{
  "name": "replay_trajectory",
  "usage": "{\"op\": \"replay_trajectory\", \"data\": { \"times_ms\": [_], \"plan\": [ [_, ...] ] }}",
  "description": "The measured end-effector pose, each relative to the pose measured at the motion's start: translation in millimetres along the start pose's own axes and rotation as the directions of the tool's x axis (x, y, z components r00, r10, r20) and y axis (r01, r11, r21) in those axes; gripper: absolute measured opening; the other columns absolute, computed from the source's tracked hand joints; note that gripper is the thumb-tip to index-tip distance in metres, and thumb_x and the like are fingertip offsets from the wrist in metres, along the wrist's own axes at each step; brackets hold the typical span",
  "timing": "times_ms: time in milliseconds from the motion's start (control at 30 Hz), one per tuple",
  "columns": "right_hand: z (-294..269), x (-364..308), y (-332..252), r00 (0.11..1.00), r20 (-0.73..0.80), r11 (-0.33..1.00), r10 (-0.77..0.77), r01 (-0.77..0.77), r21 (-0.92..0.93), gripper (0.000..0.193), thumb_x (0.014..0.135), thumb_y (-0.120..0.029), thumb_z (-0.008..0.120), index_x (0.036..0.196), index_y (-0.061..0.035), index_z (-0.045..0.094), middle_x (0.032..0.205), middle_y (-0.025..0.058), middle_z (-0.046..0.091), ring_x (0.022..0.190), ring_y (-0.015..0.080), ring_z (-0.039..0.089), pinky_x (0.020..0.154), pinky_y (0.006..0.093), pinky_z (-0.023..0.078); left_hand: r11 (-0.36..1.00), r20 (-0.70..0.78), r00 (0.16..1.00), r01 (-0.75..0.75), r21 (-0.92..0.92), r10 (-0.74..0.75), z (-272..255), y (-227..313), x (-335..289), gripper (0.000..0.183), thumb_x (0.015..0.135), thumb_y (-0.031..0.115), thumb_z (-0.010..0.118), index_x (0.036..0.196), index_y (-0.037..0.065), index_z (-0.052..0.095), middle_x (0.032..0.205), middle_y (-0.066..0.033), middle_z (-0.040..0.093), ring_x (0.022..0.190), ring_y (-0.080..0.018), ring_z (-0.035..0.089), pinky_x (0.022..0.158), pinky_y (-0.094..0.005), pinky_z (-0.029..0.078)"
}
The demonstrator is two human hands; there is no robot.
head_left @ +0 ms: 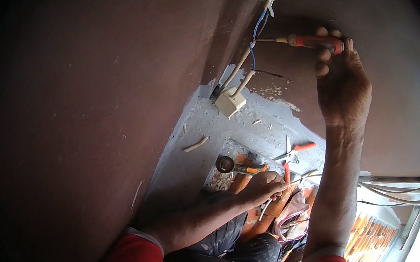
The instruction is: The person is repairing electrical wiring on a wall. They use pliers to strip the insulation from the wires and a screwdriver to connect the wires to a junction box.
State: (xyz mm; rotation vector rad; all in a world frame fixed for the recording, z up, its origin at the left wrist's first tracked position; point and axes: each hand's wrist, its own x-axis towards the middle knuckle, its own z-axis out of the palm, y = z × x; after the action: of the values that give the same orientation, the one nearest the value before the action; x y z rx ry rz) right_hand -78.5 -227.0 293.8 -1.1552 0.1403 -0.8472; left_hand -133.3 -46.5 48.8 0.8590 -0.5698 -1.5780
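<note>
My right hand is raised against the brown wall, its fingers round the red handle of a screwdriver with a yellow collar. The thin shaft points left, and its tip meets the blue wire at a bared spot between two cream cable ends. A dark wire sticks out freely below. Lower down, my left hand is closed with the fingertips pinched together. What it grips, if anything, is hidden; a thin white piece shows just beneath it. Red-handled snips lie spread beside those fingers.
A cream junction box sits in the corner with cables entering it. On the grey ledge lies a cable offcut. Near my knees are a roll of dark tape, orange roof tiles and a pinkish cloth. Loose cables run at right.
</note>
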Motion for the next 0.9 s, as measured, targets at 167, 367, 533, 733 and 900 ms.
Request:
{"op": "replay_trajectory", "data": {
  "times_ms": [167,367,533,733,900],
  "plan": [
    [-3.9,-2.2,2.1,0.999,-0.007,0.998,-0.034,0.034,0.051,0.034,0.116,-0.026,0.051,0.130,0.0022,0.064,0.128,0.0211,0.074,0.092,0.0172,0.076,0.076,0.0286,0.064,1.000,0.003,1.000,-0.023,-0.009,0.023,1.0,0.1,0.7,0.026,0.105,0.028,0.067,0.093,0.005,0.069,0.075,0.0025,0.060,0.064,-0.0054,0.051,0.057,-0.0246,0.040],
    [-9.1,-3.6,3.6,0.998,0.006,0.993,-0.069,0.069,0.092,0.033,0.117,-0.026,0.050,0.129,0.0023,0.063,0.128,0.0216,0.073,0.092,0.0186,0.075,0.079,0.0299,0.064,0.999,0.007,0.999,-0.050,0.008,0.050,0.1,-0.3,1.1,0.026,0.106,0.027,0.066,0.093,0.004,0.068,0.074,0.0025,0.059,0.063,-0.0056,0.050,0.057,-0.0247,0.040],
    [-0.9,-6.5,7.1,0.992,-0.104,0.997,-0.066,0.071,0.040,0.033,0.116,-0.026,0.050,0.129,0.0023,0.064,0.128,0.0211,0.073,0.092,0.0189,0.075,0.082,0.0304,0.064,0.999,0.019,0.999,-0.042,-0.004,0.042,1.2,2.7,0.0,0.026,0.106,0.026,0.066,0.093,0.004,0.068,0.074,0.0028,0.058,0.063,-0.0056,0.049,0.057,-0.0245,0.039],
    [-1.9,-7.7,6.9,0.996,-0.057,0.997,-0.063,0.065,0.034,0.033,0.116,-0.026,0.050,0.128,0.0010,0.064,0.128,0.0199,0.073,0.092,0.0186,0.074,0.084,0.0308,0.063,0.999,0.028,0.998,-0.053,-0.011,0.053,0.8,-0.8,0.6,0.026,0.106,0.028,0.066,0.094,0.004,0.068,0.075,0.0027,0.059,0.063,-0.0054,0.049,0.056,-0.0242,0.039],
    [-9.9,-11.6,2.0,0.999,0.012,0.999,-0.042,0.042,-0.001,0.031,0.115,-0.025,0.054,0.130,-0.0018,0.067,0.134,0.0163,0.071,0.100,0.0180,0.069,0.085,0.0297,0.054,0.999,0.027,0.999,-0.045,-0.016,0.045,1.0,1.3,-0.1,0.027,0.106,0.029,0.067,0.095,0.004,0.068,0.075,0.0023,0.059,0.063,-0.0055,0.050,0.056,-0.0243,0.039]
  ]
}}
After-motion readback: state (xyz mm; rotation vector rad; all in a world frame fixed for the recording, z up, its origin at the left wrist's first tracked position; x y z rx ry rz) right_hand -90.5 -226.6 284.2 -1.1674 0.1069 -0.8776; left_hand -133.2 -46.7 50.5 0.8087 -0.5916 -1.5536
